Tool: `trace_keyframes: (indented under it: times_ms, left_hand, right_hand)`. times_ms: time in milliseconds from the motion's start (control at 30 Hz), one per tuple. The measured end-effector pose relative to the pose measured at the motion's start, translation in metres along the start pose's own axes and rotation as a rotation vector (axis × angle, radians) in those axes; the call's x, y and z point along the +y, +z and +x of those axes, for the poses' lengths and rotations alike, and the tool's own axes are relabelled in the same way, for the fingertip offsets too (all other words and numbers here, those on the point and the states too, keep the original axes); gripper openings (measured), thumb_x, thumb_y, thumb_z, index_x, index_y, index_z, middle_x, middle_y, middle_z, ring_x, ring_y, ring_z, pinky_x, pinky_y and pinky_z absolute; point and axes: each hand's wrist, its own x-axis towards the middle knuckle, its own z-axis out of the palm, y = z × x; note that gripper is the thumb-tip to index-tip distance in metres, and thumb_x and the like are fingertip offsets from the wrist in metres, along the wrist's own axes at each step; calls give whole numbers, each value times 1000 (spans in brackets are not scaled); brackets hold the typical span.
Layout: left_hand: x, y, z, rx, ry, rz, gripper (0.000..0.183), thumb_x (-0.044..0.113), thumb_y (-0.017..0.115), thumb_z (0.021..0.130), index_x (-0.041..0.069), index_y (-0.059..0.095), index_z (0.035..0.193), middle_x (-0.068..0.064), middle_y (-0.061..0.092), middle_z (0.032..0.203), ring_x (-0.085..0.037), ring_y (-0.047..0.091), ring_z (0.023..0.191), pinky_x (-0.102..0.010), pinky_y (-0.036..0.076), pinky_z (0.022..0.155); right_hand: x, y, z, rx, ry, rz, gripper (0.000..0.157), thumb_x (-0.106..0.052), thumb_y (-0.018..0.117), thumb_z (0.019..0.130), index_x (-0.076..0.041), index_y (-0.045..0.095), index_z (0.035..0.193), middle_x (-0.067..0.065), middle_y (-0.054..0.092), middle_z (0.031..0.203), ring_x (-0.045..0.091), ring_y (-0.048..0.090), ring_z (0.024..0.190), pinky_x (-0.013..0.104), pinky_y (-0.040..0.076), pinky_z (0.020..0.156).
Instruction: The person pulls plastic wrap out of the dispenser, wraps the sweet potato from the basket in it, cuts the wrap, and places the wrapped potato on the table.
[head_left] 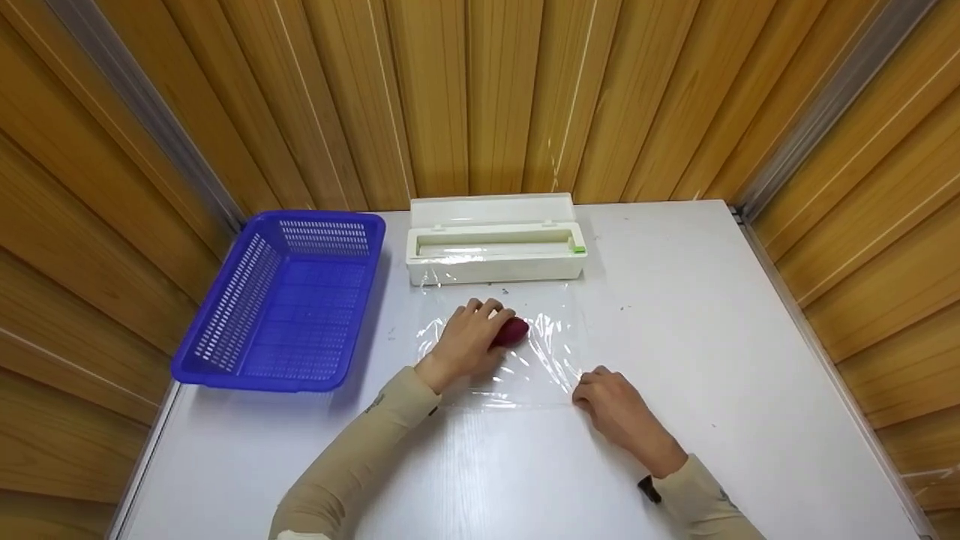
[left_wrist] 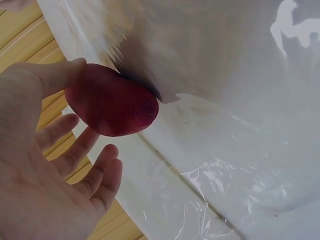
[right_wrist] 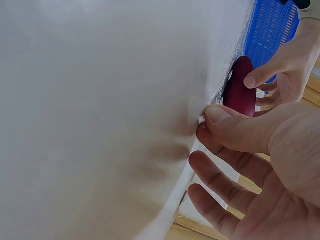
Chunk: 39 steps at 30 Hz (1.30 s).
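On a sheet of clear cling film point(head_left: 517, 382) lies a dark red oval fruit point(head_left: 511, 332), its exact kind not clear. My left hand point(head_left: 469, 337) holds it, the thumb on one side and fingers curled at the other; the left wrist view shows a round mark on the near end of the fruit point(left_wrist: 112, 102). With thumb and forefinger, my right hand point(head_left: 615, 409) pinches the film's near right corner, and its other fingers are loosely bent in the right wrist view. The film stretches back to a white dispenser box point(head_left: 495, 270) with its lid raised.
A blue perforated plastic basket point(head_left: 300, 382) stands on the white table point(head_left: 697, 322), left of the film. A small green slider point(head_left: 577, 250) sits at the dispenser's right end. Wood-look panel walls point(head_left: 495, 97) close off the back and both sides.
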Motion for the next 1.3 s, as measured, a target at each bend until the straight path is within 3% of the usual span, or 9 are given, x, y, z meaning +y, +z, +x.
trace_keyframes:
  times_ms: [367, 767, 1033, 1300]
  left_hand:
    - [-4, -14, -13, 14, -10, -1, 62, 28, 89, 86, 16, 62, 140, -8, 65, 133, -34, 62, 114, -48, 56, 90]
    - [-15, -22, -48, 60, -40, -32, 60, 28, 89, 86, 16, 63, 139, -7, 66, 133, -34, 62, 115, -47, 56, 90]
    - [-21, -25, -66, 23, -64, -25, 60, 28, 85, 89, 14, 63, 143, -8, 65, 135, -34, 61, 120, -47, 55, 93]
    - [-26, -28, -88, 37, -66, 3, 57, 29, 86, 87, 13, 64, 138, -9, 68, 132, -35, 64, 115, -49, 58, 89]
  right_hand:
    - [0, -1, 1, -3, -7, 16, 16, 5, 83, 84, -11, 80, 83, -2, 75, 84, 19, 64, 82, 37, 54, 72]
    - [-1, 2, -1, -12, -2, 16, 16, 4, 84, 84, -11, 80, 83, -2, 75, 84, 19, 64, 83, 36, 54, 73]
    - [2, 1, -3, -5, -37, 7, 15, 4, 84, 85, -10, 80, 86, -1, 74, 85, 20, 64, 84, 36, 54, 74]
    - [6, 2, -3, 9, -60, -9, 14, 3, 84, 85, -10, 78, 87, 1, 71, 87, 20, 63, 84, 34, 52, 73]
